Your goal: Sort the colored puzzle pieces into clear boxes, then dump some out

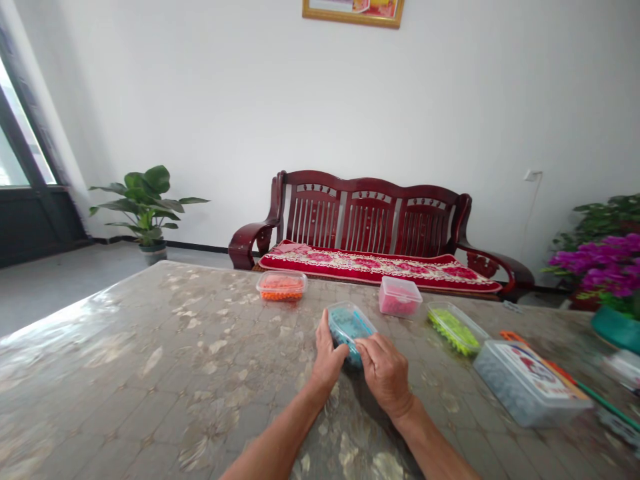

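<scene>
A clear plastic container (350, 323) full of small blue pieces is between my hands, over the near middle of the table. My left hand (328, 353) grips its left side, thumb at the near edge. At the near right corner, the fingers of my right hand (384, 367) are closed on the rim of the container or its lid; which of the two I cannot make out. Beyond it to the left is a clear container of orange pieces (283, 287). A lidded box of pink pieces (399, 297) stands to the right.
On the right are an oblong container of lime-green pieces (456, 329) and a large clear box (531, 383) with a picture label. A purple flower pot (617, 327) stands at the far right of the patterned table (150, 373). A wooden bench (370, 220) is behind the table.
</scene>
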### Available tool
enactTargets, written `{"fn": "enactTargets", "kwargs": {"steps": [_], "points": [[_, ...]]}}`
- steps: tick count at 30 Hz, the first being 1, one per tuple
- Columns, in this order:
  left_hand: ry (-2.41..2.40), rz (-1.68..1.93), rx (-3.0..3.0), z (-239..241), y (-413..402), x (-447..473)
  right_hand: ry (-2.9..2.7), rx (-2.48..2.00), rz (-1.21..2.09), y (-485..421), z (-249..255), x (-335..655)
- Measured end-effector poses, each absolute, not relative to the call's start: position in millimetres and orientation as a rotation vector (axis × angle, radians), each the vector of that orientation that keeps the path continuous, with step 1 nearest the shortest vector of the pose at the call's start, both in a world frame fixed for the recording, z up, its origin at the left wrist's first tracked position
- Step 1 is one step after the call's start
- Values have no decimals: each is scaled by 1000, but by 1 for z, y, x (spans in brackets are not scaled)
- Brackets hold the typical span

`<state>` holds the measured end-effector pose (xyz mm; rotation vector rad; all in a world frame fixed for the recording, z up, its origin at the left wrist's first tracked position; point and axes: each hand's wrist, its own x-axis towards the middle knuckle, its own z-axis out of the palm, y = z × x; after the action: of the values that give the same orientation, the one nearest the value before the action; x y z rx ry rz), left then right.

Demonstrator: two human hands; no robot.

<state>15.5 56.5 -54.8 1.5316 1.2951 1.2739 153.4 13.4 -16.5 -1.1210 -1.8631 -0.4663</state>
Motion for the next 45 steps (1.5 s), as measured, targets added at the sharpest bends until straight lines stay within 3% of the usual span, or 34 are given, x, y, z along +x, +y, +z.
{"fn": "enactTargets", "kwargs": {"steps": [10,21,33,40,45], "points": [[1372,1210,1609,-54,56,19,-1344,-1175,-231,44,-12,192],[1414,1355,1393,-71,81,3,-746,-1312,450,66,-64,241],[1461,1222,1504,-49,109,-18,-983,-1469,-4,80,-91,255],[1433,1044,1707,-29,131,-16,-1326,-1500,-530,60,-61,226],[1509,938,1774,-30,135,-15,-1509,-1514,-643,47,-45,209]]}}
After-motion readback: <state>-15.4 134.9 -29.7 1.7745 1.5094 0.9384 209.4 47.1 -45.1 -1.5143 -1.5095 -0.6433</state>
